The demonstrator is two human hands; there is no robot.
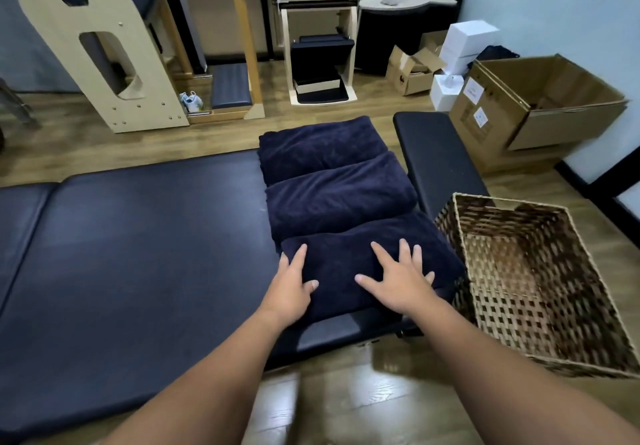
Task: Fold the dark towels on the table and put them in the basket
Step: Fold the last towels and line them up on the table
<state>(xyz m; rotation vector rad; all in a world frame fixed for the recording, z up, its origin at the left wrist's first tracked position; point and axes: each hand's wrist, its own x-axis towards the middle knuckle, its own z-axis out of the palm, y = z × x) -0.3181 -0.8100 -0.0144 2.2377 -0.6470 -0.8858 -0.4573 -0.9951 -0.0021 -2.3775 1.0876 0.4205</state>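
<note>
Three folded towels lie in a row along the right edge of the table (138, 237), running from the far right corner toward the near one: the far towel (322, 147), the middle towel (339, 195) and the near towel (367, 254), each touching the next. In the head view, the only one given, both hands rest on the near towel. The left hand (294, 282) lies at its left end with fingers straight and thumb on top, curled round nothing; the right hand (398, 278) lies flat and spread on its middle, pressing and not gripping. The near towel's long axis runs left to right, across the table edge, so its right end points straight at the basket (457, 233). That basket stands on the floor just beside the table's near right corner, lower than the table top, with nothing in it that I can see. The right hand is the nearer to it. A black bench (433, 154) stands behind the basket, beside the far towels. Nothing seems to block the short way from the near towel over the rim. Cardboard boxes (540, 105) stand well apart by the wall.
</note>
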